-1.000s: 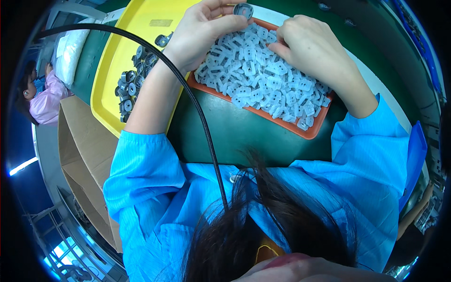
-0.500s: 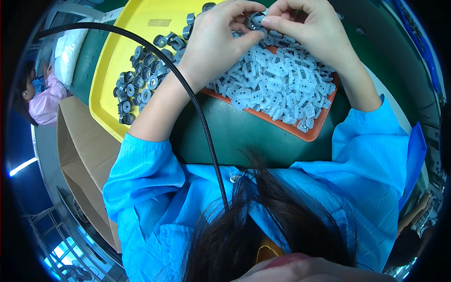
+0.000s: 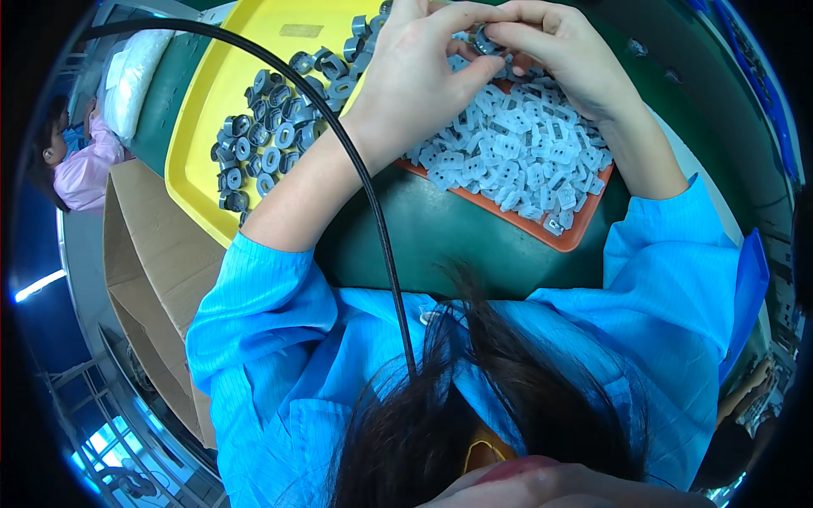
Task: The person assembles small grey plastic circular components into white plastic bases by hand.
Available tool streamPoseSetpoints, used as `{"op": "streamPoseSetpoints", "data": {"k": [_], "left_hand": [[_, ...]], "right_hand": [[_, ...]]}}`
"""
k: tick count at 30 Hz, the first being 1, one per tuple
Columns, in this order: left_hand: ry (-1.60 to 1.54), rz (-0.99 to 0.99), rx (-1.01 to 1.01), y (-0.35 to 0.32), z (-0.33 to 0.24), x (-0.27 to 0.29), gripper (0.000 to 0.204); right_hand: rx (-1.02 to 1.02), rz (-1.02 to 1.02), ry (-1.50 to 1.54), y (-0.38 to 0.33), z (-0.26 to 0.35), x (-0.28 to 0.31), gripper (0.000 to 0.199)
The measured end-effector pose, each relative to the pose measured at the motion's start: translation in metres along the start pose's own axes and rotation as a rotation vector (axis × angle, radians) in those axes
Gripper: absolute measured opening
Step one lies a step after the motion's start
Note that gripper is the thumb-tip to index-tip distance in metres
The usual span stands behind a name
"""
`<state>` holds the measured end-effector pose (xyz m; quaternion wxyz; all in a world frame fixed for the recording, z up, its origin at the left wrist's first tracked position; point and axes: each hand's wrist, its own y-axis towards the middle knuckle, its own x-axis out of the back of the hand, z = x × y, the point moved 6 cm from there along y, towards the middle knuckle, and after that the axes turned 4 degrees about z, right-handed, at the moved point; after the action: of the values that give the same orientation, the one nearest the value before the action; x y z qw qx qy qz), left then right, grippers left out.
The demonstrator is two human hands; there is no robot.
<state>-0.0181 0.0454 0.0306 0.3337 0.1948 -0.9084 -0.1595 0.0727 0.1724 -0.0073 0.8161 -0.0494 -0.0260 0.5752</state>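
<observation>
My left hand [image 3: 419, 72] and my right hand [image 3: 563, 46] meet above the orange tray [image 3: 508, 216]. Between their fingertips they pinch one small dark grey ring-shaped part [image 3: 484, 40]. Under the hands the orange tray is heaped with several small pale translucent plastic pieces [image 3: 525, 152]. To the left lies a yellow tray [image 3: 199, 127] with several dark grey ring-shaped parts [image 3: 275, 127] scattered on it. Both blue sleeves come in from below.
Both trays rest on a green table top [image 3: 440, 245]. A black cable [image 3: 373, 195] arcs across the yellow tray and my left forearm. An open cardboard box [image 3: 144, 279] stands at the left. Another person in pink [image 3: 80, 165] sits at the far left, near a white bag [image 3: 135, 68].
My left hand lifted off the pale pieces and rose to meet my right hand over the tray's far side. Both hands now pinch a small grey part together.
</observation>
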Motion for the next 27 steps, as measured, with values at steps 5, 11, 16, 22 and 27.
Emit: {"op": "streamPoseSetpoints", "data": {"k": [5,11,16,22,27], "left_hand": [[0.103,0.105,-0.081,0.002,-0.01,0.001,0.052],[0.284,0.29,-0.438,0.0,-0.029,0.005,0.069],[-0.02,0.324,-0.221,0.006,-0.008,0.008,0.063],[0.675,0.309,0.199,0.003,0.128,0.142,0.041],[0.572,0.36,0.297,-0.018,0.138,0.128,0.038]], "right_hand": [[-0.013,0.003,0.18,0.001,-0.006,-0.004,0.017],[0.026,0.249,-0.176,-0.009,-0.004,0.015,0.037],[0.092,0.188,-0.305,-0.006,-0.007,0.02,0.026],[0.017,-0.263,-0.292,0.021,-0.013,0.092,0.018],[0.136,-0.486,-0.771,0.022,-0.031,0.136,0.023]]}}
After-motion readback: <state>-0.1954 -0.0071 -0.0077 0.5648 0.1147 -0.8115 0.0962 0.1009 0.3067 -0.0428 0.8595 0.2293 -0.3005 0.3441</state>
